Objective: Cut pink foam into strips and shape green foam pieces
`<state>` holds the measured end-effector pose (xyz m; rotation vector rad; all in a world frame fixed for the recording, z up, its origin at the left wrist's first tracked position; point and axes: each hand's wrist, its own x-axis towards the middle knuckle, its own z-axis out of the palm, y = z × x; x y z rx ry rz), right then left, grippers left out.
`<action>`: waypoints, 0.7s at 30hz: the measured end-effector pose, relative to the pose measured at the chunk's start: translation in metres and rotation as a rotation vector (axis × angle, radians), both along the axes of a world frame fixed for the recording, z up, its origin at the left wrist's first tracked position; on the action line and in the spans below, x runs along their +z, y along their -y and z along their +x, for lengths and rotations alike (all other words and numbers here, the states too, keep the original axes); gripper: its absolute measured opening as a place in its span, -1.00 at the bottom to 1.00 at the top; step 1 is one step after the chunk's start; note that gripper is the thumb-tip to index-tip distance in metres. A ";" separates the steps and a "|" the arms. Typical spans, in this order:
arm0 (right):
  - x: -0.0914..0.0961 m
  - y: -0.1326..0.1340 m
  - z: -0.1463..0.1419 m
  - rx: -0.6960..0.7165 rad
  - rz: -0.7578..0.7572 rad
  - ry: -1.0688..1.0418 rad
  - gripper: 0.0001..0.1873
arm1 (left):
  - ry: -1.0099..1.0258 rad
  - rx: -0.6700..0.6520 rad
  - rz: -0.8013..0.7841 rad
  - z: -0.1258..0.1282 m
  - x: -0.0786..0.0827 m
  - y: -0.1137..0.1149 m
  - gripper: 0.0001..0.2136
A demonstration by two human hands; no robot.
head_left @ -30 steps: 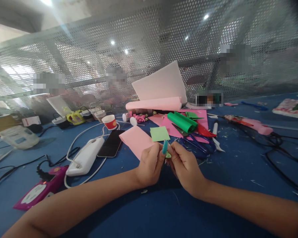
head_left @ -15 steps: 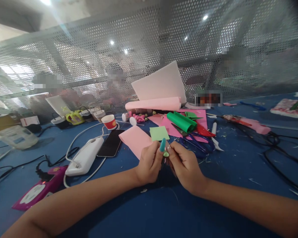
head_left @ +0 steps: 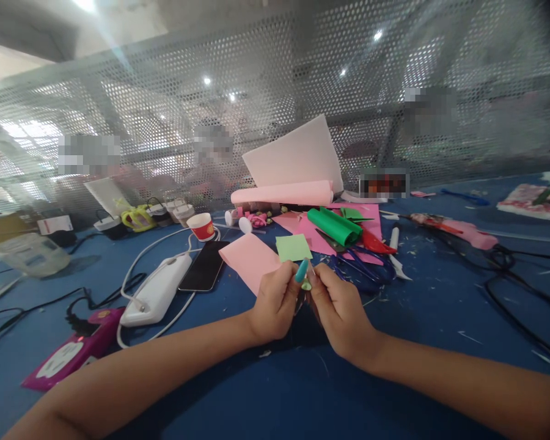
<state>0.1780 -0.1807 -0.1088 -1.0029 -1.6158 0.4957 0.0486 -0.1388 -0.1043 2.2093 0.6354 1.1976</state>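
Note:
My left hand and my right hand meet over the blue table, fingers pinched together on a tiny light-green paper piece. A teal fingernail of the left hand stands just above it. Right behind the hands lie a pink paper strip and a light-green paper square. Further back are a rolled green sheet, magenta paper and blue-handled scissors.
A black phone, a white power adapter with cables and a magenta device sit to the left. A red paper cup, a pink glue gun and black cables lie around. A perforated metal screen closes the back.
The hands have shifted only slightly while working the small green piece; the left thumb's teal nail has tipped a little. Nothing else on the table has moved.

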 end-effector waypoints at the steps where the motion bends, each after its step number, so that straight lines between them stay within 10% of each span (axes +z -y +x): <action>1: 0.000 0.000 0.000 -0.008 0.010 0.007 -0.71 | 0.004 -0.002 -0.003 0.000 0.000 0.000 -0.78; 21: 0.004 0.000 0.004 0.075 0.070 0.013 -0.72 | -0.049 0.006 0.049 -0.001 0.003 0.002 -0.77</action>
